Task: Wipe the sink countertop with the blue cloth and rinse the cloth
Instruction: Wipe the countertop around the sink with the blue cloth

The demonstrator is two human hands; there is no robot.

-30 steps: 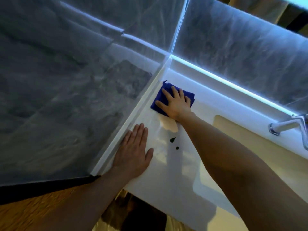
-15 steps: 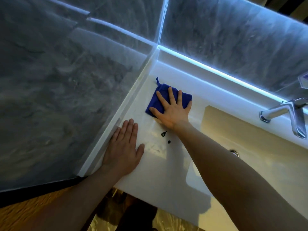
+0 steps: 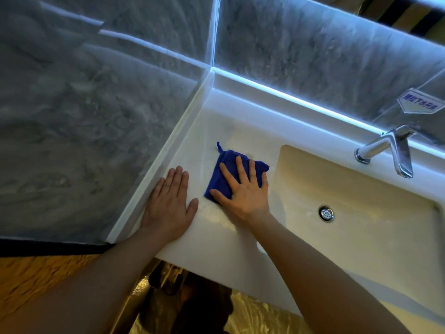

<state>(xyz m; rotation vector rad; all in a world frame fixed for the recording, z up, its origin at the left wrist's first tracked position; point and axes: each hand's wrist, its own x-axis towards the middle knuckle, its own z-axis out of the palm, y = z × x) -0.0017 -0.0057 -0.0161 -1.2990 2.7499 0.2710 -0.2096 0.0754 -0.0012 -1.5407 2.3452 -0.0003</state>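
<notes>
The folded blue cloth (image 3: 222, 175) lies on the white countertop (image 3: 216, 247), left of the sink basin (image 3: 366, 227). My right hand (image 3: 244, 192) presses flat on the cloth with its fingers spread, covering the cloth's near right part. Beside it, my left hand (image 3: 168, 201) rests palm down on the bare countertop by the left wall edge, holding nothing. The thumbs of the two hands are a short gap apart.
A chrome faucet (image 3: 387, 148) stands behind the basin at the right, and a drain (image 3: 325, 213) sits in the basin floor. Grey marble walls (image 3: 96, 116) close off the left and back. A lit strip (image 3: 301, 102) runs along the back ledge.
My right hand slid the cloth from the back corner toward the front edge, over two dark spots that no longer show. The left hand stayed planted.
</notes>
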